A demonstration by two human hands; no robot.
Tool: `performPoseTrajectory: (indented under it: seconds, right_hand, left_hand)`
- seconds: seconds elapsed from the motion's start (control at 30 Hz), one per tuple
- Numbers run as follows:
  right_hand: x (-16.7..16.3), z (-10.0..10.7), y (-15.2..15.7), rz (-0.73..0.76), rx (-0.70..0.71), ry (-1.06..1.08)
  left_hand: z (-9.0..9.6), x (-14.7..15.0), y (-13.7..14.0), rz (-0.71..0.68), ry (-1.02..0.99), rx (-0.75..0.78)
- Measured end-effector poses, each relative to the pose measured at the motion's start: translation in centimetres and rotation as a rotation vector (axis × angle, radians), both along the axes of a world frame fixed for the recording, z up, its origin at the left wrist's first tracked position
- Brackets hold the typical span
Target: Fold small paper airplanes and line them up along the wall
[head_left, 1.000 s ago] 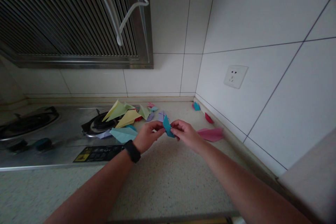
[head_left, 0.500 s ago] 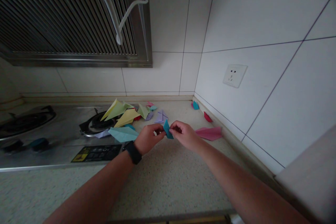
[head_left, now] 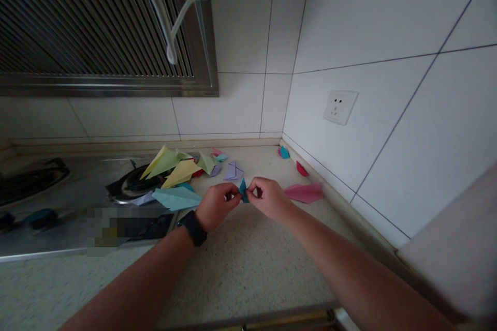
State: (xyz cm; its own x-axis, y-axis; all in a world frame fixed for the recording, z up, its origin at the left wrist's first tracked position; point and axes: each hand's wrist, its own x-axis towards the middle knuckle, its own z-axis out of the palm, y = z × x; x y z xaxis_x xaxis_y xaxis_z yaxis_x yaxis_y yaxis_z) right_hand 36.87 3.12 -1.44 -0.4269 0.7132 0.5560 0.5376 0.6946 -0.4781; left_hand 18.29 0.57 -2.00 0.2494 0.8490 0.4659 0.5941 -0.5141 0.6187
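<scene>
A small piece of folded blue paper (head_left: pixel 243 191) is held up over the counter between both hands. My left hand (head_left: pixel 217 204) pinches its left side; a dark watch sits on that wrist. On the other side, my right hand (head_left: pixel 267 196) grips the paper between thumb and forefinger. Its lower part is partly covered by fingers. Close to my left hand lies a light blue paper plane (head_left: pixel 176 198). A pink folded paper (head_left: pixel 305 192) rests just beyond my right wrist.
Yellow and green paper planes (head_left: pixel 180 172) lie partly over the gas stove (head_left: pixel 87 181) at left. A purple folded paper (head_left: pixel 233 170) sits behind my hands. A red folded paper (head_left: pixel 302 168) and a blue one (head_left: pixel 284 152) lie along the right wall. A range hood (head_left: pixel 116 85) hangs above.
The blue paper looks narrower, with my fingertips closer together on it. My right hand has shifted its grip slightly. The whole view has turned a little to the right.
</scene>
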Motion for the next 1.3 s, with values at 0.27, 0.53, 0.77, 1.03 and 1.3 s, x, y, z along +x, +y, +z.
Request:
performPoseTrajectory:
  seconds: [0.27,0.53,0.77,1.03,1.3]
  right_hand:
    - [0.5,0.2,0.3,0.044,-0.052,-0.03]
    - [1.1,0.0,1.2,0.21,-0.352,0.135]
    - [1.0,-0.1,1.1,0.309,-0.506,0.258]
    - [1.3,-0.3,1.5,0.361,-0.566,0.276]
    - [1.9,0.2,1.4,0.297,-0.541,0.109]
  left_hand:
    - [-0.3,-0.2,0.3,-0.051,-0.082,-0.097]
    - [-0.4,-0.3,0.6,-0.145,-0.29,-0.242]
    - [-0.4,-0.3,0.6,-0.199,-0.322,-0.278]
    - [-0.6,-0.5,0.8,-0.213,-0.359,-0.259]
    - [-1.9,-1.4,2.3,-0.141,-0.564,-0.263]
